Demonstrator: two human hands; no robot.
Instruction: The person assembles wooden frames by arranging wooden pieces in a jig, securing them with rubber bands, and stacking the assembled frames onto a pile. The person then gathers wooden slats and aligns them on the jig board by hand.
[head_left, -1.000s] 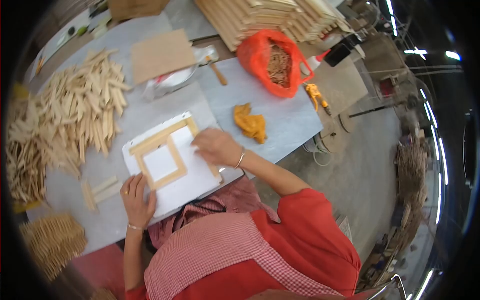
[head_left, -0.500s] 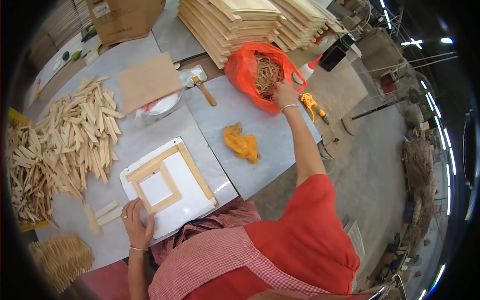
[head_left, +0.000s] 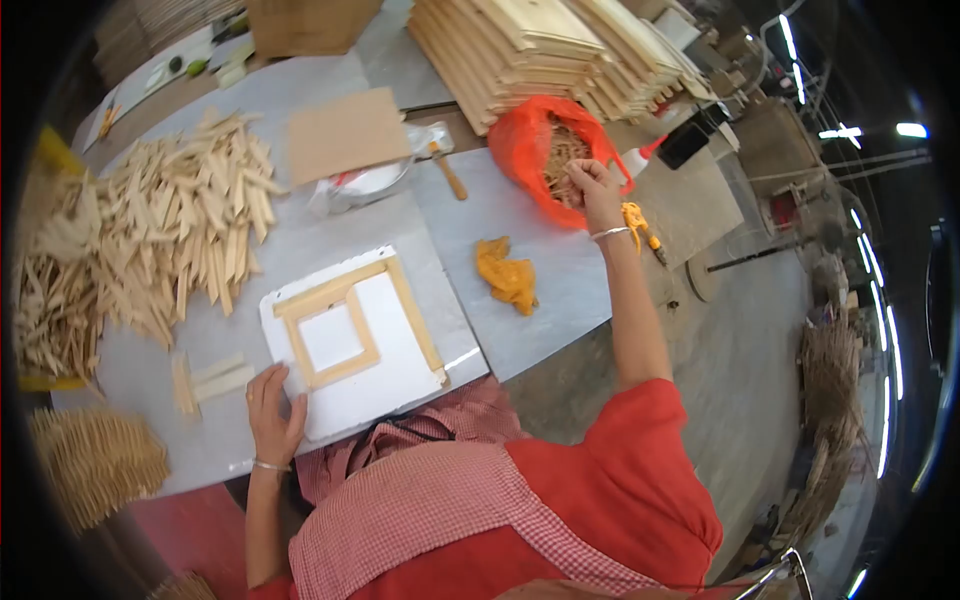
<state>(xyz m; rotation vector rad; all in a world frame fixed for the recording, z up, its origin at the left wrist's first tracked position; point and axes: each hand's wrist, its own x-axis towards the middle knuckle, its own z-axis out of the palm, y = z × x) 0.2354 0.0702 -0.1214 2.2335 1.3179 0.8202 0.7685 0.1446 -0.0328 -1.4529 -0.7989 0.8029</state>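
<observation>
My right hand (head_left: 597,192) is over the near edge of a red plastic bag (head_left: 520,150), its fingers closed together; whatever they hold is too small to name. Thin brown bands or strips (head_left: 563,150) fill the bag. Beside the lower left corner of a white board (head_left: 400,375) rests my left hand (head_left: 275,415), fingers apart and holding nothing. On the board lies a small square wooden frame (head_left: 370,352), inside the corner of an L-shaped wooden guide (head_left: 413,318). An orange cloth (head_left: 507,277) lies to the right of the board.
Loose wooden strips (head_left: 190,210) are heaped at the left. Stacked wooden frames (head_left: 500,50), a brown panel (head_left: 345,137) and a brush (head_left: 450,175) lie farther back. Right of the bag are a glue bottle (head_left: 637,160), a phone (head_left: 690,137) and a yellow tool (head_left: 643,230).
My right hand went from the white board to the red bag and has now lifted slightly from its contents. My left hand stays by the board's corner. The view has shifted.
</observation>
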